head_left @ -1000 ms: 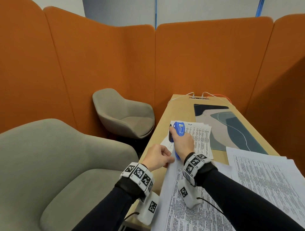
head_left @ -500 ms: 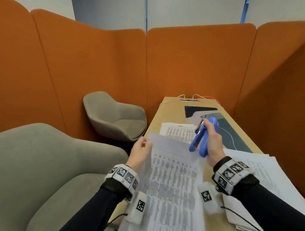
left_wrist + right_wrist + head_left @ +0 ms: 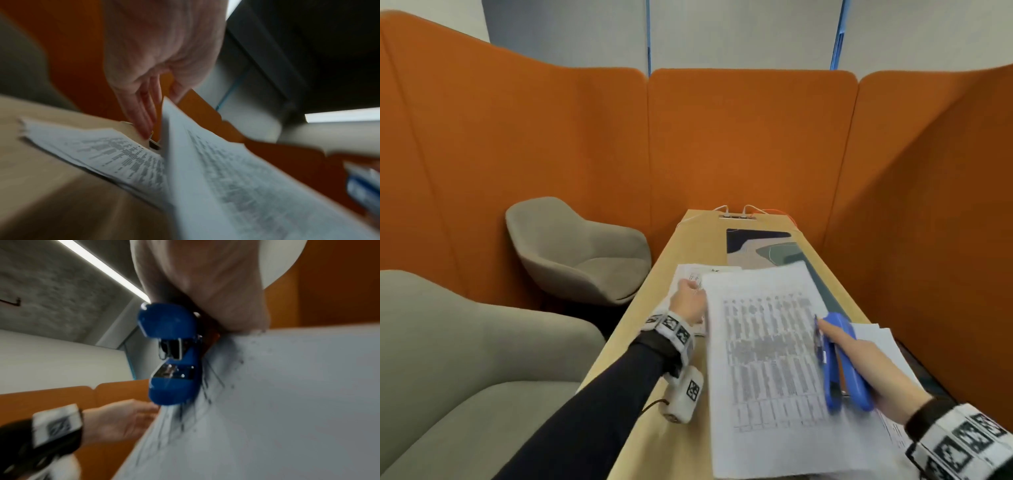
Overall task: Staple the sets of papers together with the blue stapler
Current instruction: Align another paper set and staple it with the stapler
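My left hand (image 3: 690, 294) pinches the far left corner of a printed paper set (image 3: 767, 359) and holds it lifted and slanted over the table; in the left wrist view the paper set's (image 3: 226, 178) edge runs between the thumb and the fingers (image 3: 144, 113). My right hand (image 3: 859, 359) grips the blue stapler (image 3: 842, 363) at the set's right edge. The right wrist view shows the blue stapler (image 3: 170, 353) with its jaws apart and nothing between them, next to the sheet (image 3: 267, 402). Another paper set (image 3: 688, 274) lies flat on the table beyond my left hand.
The narrow wooden table (image 3: 698, 233) carries a patterned mat (image 3: 756, 243) and cables at its far end. More loose sheets (image 3: 873, 339) lie under my right hand. Two grey armchairs (image 3: 578, 253) stand to the left. Orange padded screens (image 3: 750, 144) close in the booth.
My left hand has carried the paper set forward over the far stack. My right hand has come down and back with the stapler to the set's right edge.
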Tool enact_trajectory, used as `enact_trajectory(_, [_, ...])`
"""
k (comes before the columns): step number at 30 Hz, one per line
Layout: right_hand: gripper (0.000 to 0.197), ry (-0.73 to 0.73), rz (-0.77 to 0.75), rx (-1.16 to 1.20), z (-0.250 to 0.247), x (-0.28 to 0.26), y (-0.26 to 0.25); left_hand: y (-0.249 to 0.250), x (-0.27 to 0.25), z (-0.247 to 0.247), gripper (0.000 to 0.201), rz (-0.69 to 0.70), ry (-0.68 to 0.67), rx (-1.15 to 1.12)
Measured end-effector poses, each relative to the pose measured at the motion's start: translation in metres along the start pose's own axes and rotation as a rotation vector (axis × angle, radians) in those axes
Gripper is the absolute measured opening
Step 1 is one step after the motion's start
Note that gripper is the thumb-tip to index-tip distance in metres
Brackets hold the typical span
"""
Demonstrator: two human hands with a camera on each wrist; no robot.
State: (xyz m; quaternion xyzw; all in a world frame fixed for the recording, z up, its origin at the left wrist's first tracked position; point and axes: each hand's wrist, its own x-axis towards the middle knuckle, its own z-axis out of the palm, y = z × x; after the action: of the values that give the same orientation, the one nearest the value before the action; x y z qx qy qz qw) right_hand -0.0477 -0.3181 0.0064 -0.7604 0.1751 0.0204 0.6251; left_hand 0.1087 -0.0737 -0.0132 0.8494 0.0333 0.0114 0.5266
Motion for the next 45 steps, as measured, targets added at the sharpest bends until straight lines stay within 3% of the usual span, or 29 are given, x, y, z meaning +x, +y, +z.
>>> enact_trajectory(2, [0.07, 0.071, 0.069, -0.025, -0.03, 0.009, 0.007, -0.009, 0.003, 0.02, 0.035, 0.112, -0.162, 0.371])
enact_trajectory(4, [0.06, 0.082, 0.134, -0.03, -0.059, 0.014, 0.018, -0.024, 0.01, 0.036, 0.044, 0.201, -0.283, 0.695])
enact_trajectory(7, [0.048, 0.112, 0.214, -0.047, -0.091, 0.023, 0.034, -0.045, 0.019, 0.05, 0.065, 0.216, -0.387, 0.943])
enact_trajectory(10, [0.056, 0.184, 0.259, -0.109, -0.106, 0.03, 0.049, -0.055, 0.023, 0.054, 0.075, 0.142, -0.436, 1.035])
enact_trajectory(14, [0.062, 0.315, 0.168, -0.205, -0.102, 0.037, 0.046, -0.037, 0.001, 0.034, 0.06, 0.175, -0.503, 1.115])
enact_trajectory(18, [0.071, 0.22, 0.072, -0.154, -0.075, 0.04, 0.015, -0.031, -0.049, 0.0, 0.047, 0.226, -0.637, 1.097])
enact_trajectory(25, [0.054, -0.081, 0.083, -0.079, 0.015, 0.03, -0.008, -0.037, -0.139, -0.059, 0.043, 0.197, -0.845, 0.883])
enact_trajectory(28, [0.054, -0.208, 0.123, -0.13, 0.055, 0.023, -0.008, -0.041, -0.137, -0.067, 0.034, 0.235, -0.697, 0.796])
enact_trajectory(30, [0.054, -0.279, 0.127, -0.186, 0.078, 0.021, -0.008, -0.053, -0.129, -0.07, 0.048, 0.229, -0.566, 0.848])
enact_trajectory(32, [0.053, -0.307, 0.125, -0.223, 0.097, 0.023, -0.007, -0.068, -0.123, -0.07, 0.062, 0.184, -0.56, 0.941])
enact_trajectory(36, [0.047, -0.338, 0.119, -0.366, 0.126, 0.024, -0.006, -0.074, -0.127, -0.072, 0.041, 0.216, -0.568, 0.997])
enact_trajectory(40, [0.055, -0.344, 0.066, -0.555, 0.15, 0.039, 0.003, -0.074, -0.119, -0.078, 0.034, 0.207, -0.443, 0.934])
enact_trajectory(42, [0.047, -0.342, 0.017, -0.681, 0.163, 0.038, 0.003, -0.079, -0.111, -0.079, 0.049, 0.148, -0.354, 0.915])
enact_trajectory(45, [0.034, -0.329, -0.069, -0.899, 0.181, 0.033, 0.002, -0.085, -0.103, -0.079, 0.073, 0.077, -0.357, 0.969])
